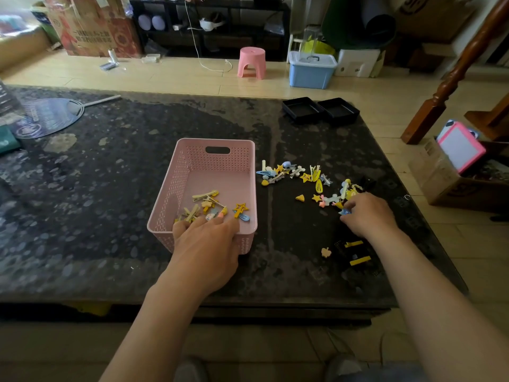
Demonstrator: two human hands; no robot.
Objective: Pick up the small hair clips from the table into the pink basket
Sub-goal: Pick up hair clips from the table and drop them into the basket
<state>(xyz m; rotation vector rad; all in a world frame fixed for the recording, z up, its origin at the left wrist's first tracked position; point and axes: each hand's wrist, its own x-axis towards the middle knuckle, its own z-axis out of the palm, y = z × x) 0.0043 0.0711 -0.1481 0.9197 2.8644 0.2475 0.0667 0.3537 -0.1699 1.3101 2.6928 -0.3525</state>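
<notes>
The pink basket (212,164) stands mid-table and holds several small hair clips (209,206) on its floor. My left hand (205,244) reaches over the basket's near rim, fingers spread above those clips, holding nothing that I can see. To the right of the basket, a scatter of yellow, blue and white hair clips (305,177) lies on the dark table (110,216). My right hand (367,213) rests at the scatter's right end, fingers pinched on a small blue clip (344,212). A few more clips (326,252) lie nearer the front edge.
Two black trays (321,110) sit at the table's far right corner. A round hand fan (48,117) lies at the far left. Small yellow and black pieces (358,255) rest near my right forearm. Beyond the table stand a pink stool (252,62) and a blue box (311,68).
</notes>
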